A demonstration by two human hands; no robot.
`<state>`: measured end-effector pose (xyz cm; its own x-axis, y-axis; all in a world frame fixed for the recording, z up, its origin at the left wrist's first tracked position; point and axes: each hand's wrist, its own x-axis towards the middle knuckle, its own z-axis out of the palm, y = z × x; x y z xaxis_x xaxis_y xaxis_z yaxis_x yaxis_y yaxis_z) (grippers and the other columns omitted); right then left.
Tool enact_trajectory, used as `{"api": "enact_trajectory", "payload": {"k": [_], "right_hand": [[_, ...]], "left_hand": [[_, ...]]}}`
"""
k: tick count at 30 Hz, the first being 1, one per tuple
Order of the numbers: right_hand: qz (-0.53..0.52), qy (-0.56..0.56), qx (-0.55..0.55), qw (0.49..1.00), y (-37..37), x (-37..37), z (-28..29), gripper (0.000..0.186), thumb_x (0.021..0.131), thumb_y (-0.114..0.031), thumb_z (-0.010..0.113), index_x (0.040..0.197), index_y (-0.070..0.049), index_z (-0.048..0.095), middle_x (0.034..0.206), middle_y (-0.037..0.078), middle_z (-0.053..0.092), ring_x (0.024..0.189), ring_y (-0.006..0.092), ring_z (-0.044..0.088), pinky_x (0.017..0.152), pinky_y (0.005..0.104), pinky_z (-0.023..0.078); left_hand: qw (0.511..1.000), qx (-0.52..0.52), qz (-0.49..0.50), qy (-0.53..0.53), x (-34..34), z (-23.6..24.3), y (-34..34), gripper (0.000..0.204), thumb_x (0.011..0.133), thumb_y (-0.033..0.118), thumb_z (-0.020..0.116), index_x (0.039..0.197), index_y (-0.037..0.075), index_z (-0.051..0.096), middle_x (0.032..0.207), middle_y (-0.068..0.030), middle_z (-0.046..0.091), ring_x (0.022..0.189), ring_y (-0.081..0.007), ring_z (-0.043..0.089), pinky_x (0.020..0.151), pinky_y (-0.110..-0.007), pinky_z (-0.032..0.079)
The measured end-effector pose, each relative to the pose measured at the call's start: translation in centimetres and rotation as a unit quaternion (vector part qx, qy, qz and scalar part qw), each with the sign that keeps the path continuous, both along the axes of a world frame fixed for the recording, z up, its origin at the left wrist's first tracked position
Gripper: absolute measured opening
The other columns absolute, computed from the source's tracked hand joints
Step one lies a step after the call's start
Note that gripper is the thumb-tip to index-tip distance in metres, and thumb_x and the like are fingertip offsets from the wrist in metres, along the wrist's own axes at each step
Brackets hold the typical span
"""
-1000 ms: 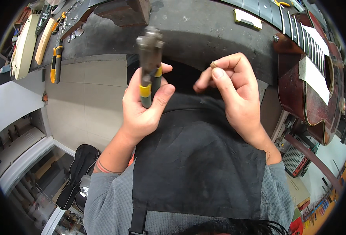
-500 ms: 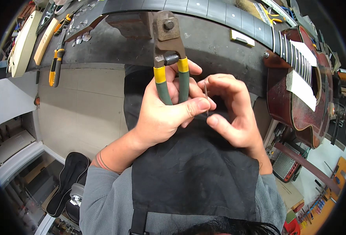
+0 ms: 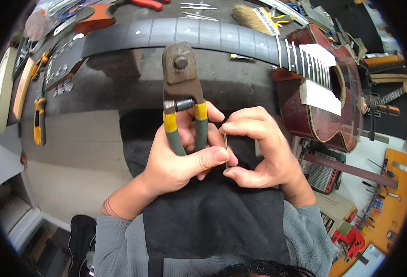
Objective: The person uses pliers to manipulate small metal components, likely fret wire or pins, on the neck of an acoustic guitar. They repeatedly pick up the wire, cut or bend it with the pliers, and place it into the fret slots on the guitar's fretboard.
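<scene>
Left grip [image 3: 178, 159] closed around green-handled nippers [image 3: 183, 92]; right grip [image 3: 258, 147] pinching thin metal strip [image 3: 226, 150] over guitar neck [image 3: 189, 34]

Nipper head [image 3: 181, 69]: dull, rust-browned metal, matt; handle grips [image 3: 185, 134] sleeved in green and yellow plastic. Fret wire [image 3: 226, 150]: thin bright metal. Guitar body [image 3: 321, 115]: dark red glossy wood, patched with white paper. Fretboard [image 3: 189, 34]: smooth dark wood. Apron [image 3: 212, 217]: black matt cloth. Bench [image 3: 240, 85]: dark, scuffed.
</scene>
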<state>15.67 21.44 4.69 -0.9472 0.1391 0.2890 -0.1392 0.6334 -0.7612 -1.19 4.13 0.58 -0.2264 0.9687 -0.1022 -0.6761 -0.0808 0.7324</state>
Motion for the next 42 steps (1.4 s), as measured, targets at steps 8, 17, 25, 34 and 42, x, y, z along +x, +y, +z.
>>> {"api": "enact_trajectory", "payload": {"k": [8,17,25,34,42], "right_hand": [[-0.139,-0.047,0.283,0.948,7.4,0.3,8.3,0.078,0.087,-0.050,0.090,0.140,0.003,0.067,0.134,0.019,0.065,0.127,0.0319,0.063,0.113,0.0437,0.048],[-0.109,-0.195,0.369,0.902,10.1,-4.4,10.0,0.070,0.083,-0.036,0.090,0.140,0.001,0.069,0.146,0.020,0.064,0.138,0.0360,0.061,0.121,0.0478,0.045],[-0.104,-0.227,0.356,0.900,10.9,-5.3,9.3,0.074,0.082,-0.041,0.091,0.140,-0.001,0.069,0.145,0.019,0.065,0.136,0.0356,0.060,0.118,0.0493,0.045],[-0.132,-0.228,0.325,0.908,10.5,-5.9,9.4,0.072,0.075,-0.033,0.095,0.137,-0.006,0.072,0.142,0.014,0.069,0.133,0.0349,0.062,0.118,0.0501,0.041],[-0.134,-0.250,0.336,0.898,10.5,-5.8,9.4,0.074,0.074,-0.035,0.096,0.138,-0.006,0.071,0.142,0.014,0.070,0.134,0.0351,0.063,0.118,0.0516,0.039]], "left_hand": [[0.757,0.183,0.053,0.625,-5.5,-0.9,3.4,0.054,0.075,0.010,0.088,0.129,0.009,0.079,0.085,-0.0057,0.065,0.068,-0.0252,0.066,0.060,-0.036,0.052],[0.693,0.159,-0.005,0.704,-8.4,-2.8,6.7,0.059,0.080,0.010,0.079,0.137,0.023,0.080,0.081,-0.0027,0.053,0.069,-0.0213,0.063,0.056,-0.039,0.049],[0.740,0.171,-0.030,0.650,-8.7,-3.0,7.1,0.052,0.095,0.006,0.074,0.144,0.022,0.076,0.097,-0.0041,0.067,0.086,-0.0249,0.072,0.071,-0.039,0.056],[0.835,0.150,-0.159,0.504,-10.2,-2.3,7.4,0.043,0.103,0.003,0.070,0.145,0.011,0.073,0.131,-0.0145,0.076,0.120,-0.0331,0.074,0.107,-0.042,0.056],[0.769,0.184,-0.109,0.603,-10.3,-2.0,7.5,0.041,0.104,0.007,0.071,0.145,0.013,0.074,0.131,-0.0108,0.077,0.119,-0.0297,0.075,0.107,-0.041,0.057]]}}
